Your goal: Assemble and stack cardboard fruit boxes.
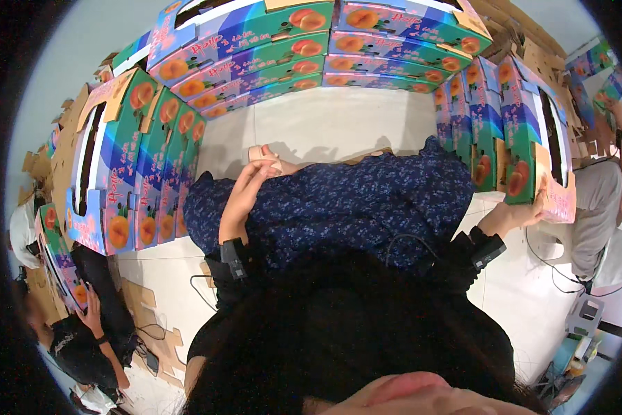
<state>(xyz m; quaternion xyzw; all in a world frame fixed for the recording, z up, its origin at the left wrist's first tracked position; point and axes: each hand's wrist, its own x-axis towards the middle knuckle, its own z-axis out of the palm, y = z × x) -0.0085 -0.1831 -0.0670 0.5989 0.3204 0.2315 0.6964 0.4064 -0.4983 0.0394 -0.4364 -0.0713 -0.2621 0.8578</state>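
Note:
My left hand [253, 178] hangs over the left edge of my dark blue patterned skirt [325, 207], just in front of my foot in a light sandal [265, 153]. Its fingers are loosely stretched and nothing shows in them. On the right, my right hand [522, 216] grips the near lower corner of a colourful cardboard fruit box [522, 131] with peach pictures. Part of that hand is hidden by the box edge. This box is the outermost of several in the right-hand stack, and a dark slot shows in its top.
Similar boxes are stacked on the left [121, 173] and at the far side [255, 52]. Pale floor tiles [290, 124] lie between. A person in black [82, 346] handles a box at lower left; another person [601, 200] sits at far right. Flat cardboard [141, 301] lies on the left floor.

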